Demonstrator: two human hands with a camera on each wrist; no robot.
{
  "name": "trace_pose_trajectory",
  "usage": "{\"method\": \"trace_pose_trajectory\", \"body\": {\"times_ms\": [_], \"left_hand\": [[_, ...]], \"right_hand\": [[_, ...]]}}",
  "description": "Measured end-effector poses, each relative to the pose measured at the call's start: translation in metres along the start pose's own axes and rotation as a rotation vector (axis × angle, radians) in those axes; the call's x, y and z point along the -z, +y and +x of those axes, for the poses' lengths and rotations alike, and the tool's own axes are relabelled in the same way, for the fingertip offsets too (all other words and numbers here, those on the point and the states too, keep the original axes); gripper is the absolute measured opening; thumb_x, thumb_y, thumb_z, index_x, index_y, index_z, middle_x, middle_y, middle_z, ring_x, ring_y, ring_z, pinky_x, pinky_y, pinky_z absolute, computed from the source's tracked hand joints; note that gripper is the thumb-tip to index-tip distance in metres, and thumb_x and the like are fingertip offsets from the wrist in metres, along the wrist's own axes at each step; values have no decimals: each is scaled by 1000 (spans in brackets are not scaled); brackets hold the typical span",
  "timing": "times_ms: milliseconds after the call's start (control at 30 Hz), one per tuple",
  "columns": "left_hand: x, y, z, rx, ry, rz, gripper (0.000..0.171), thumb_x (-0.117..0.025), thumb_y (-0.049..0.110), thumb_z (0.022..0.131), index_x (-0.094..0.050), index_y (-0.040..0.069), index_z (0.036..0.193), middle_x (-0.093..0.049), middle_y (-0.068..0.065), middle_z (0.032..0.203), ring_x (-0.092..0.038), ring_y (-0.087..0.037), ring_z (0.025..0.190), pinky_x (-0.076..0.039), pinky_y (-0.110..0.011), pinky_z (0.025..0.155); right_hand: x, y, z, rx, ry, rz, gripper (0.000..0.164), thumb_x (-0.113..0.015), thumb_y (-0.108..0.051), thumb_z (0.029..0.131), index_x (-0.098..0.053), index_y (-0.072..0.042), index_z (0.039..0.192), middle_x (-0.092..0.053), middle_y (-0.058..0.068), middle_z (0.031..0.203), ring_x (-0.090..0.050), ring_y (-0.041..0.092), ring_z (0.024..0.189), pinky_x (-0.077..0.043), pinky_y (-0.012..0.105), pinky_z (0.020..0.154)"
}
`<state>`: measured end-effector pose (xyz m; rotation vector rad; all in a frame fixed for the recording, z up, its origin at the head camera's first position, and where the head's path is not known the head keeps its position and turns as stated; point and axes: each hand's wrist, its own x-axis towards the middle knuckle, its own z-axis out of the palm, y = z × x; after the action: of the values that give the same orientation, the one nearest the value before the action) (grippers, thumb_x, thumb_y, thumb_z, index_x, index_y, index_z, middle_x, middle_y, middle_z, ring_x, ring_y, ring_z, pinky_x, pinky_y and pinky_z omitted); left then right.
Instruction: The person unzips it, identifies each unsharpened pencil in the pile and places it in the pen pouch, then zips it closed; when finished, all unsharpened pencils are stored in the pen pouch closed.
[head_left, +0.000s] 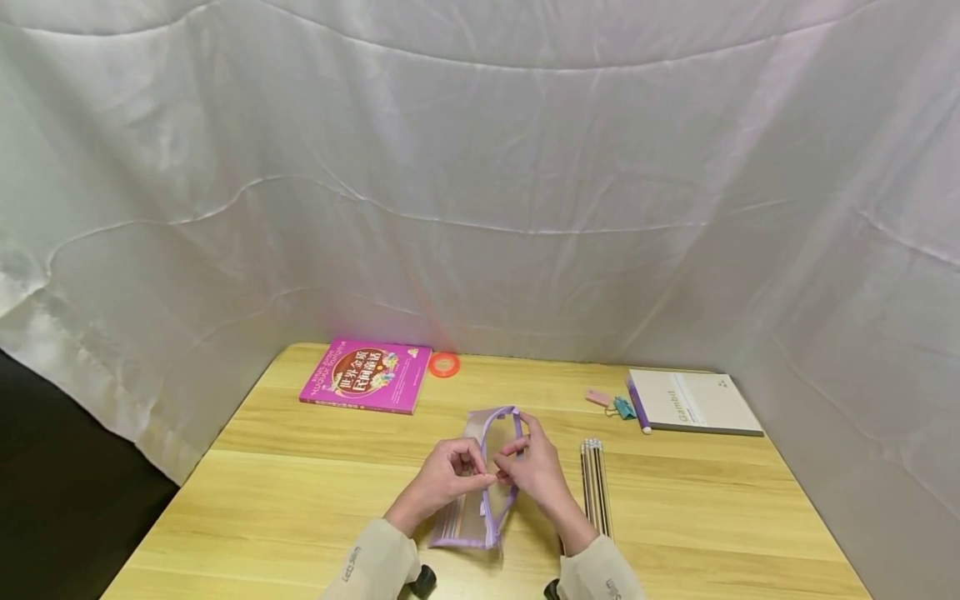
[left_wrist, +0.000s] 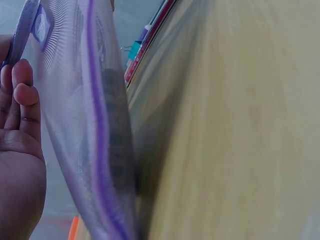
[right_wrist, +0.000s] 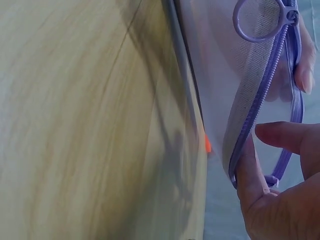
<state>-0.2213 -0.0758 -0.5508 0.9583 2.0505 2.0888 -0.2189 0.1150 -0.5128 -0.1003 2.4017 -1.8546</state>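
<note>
A see-through mesh zip pouch (head_left: 467, 523) with purple edging stands between my hands, its zipped mouth spread apart. My left hand (head_left: 444, 477) pinches one edge of the mouth; in the left wrist view its curled fingertips (left_wrist: 25, 95) meet the purple zip band. My right hand (head_left: 538, 473) holds the other side, one finger stretched to the pouch's far end. In the right wrist view its thumb (right_wrist: 280, 134) and a finger lie about the zip edge, and a purple ring pull (right_wrist: 237, 27) hangs from the slider. The fingertips of both hands are close together.
Striped pencils (head_left: 596, 485) lie in a bundle right of the right hand. Farther back are a pink book (head_left: 397, 383), an orange-red ring (head_left: 444, 365), a pink eraser (head_left: 597, 397), a teal binder clip (head_left: 624, 408), a purple marker (head_left: 639, 407) and a notebook (head_left: 708, 404). Grey curtains enclose the table.
</note>
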Motion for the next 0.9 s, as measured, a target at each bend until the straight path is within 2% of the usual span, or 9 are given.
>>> {"method": "trace_pose_trajectory", "body": {"times_ms": [267,500,600,900], "left_hand": [[1,1,0,-34,-10,-11,13,-74,-2,89,-62,-3,86,-60,10,81,-56,0,72,-49,-16,66],[2,5,-1,24,11,19,15,-78,2,87,-63,-2,86,-61,11,81,-57,-1,71,-49,-15,66],[1,6,-1,25,10,22,16,-77,2,87,-63,-2,86,-61,11,81,-57,-1,71,-49,-15,65],[1,3,0,16,2,0,15,-77,1,87,-62,-3,86,-61,10,81,-57,-1,72,-49,-15,66]], "right_hand": [[12,-5,-3,1,24,-6,84,-73,7,87,-30,-3,158,-67,19,104,-73,24,68,-64,38,64],[34,-8,-2,-15,108,-6,80,-73,2,89,-33,-6,158,-67,19,106,-74,32,72,-64,38,64],[44,-7,-1,-28,134,-15,77,-72,1,90,-36,-8,157,-67,18,106,-74,35,75,-64,40,66],[62,1,-4,-62,165,-56,65,-72,0,91,-46,-4,150,-66,18,103,-73,29,72,-64,43,67]]}}
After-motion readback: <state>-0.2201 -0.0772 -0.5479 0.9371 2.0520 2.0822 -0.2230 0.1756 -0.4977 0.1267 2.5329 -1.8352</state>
